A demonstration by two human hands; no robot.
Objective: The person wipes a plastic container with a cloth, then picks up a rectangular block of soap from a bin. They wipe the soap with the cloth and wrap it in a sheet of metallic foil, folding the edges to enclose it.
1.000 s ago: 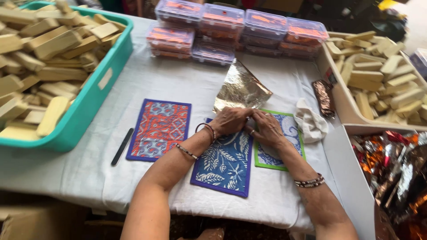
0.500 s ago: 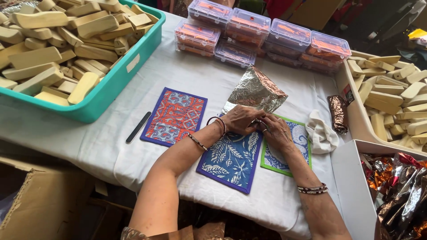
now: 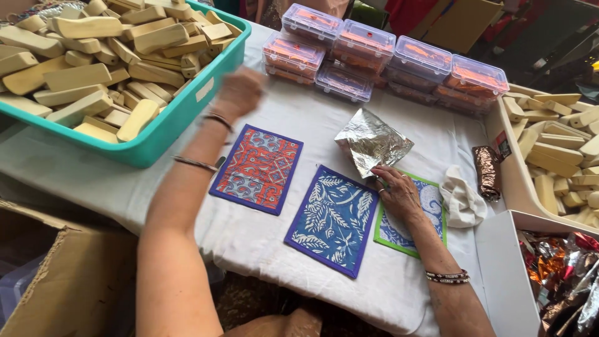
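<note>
I see bright, even daylight with soft shadows; my raised left hand [image 3: 240, 90] is motion-blurred, the crumpled silver foil sheet [image 3: 372, 142] glares, and the edges bow slightly.

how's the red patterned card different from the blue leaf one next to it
The red patterned card has a dense orange-red swirl design; the blue leaf card shows white leaves on blue. The red one lies nearer the teal tub, the blue one nearer the right hand. Both lie flat, purple-edged, on the white cloth.
</note>
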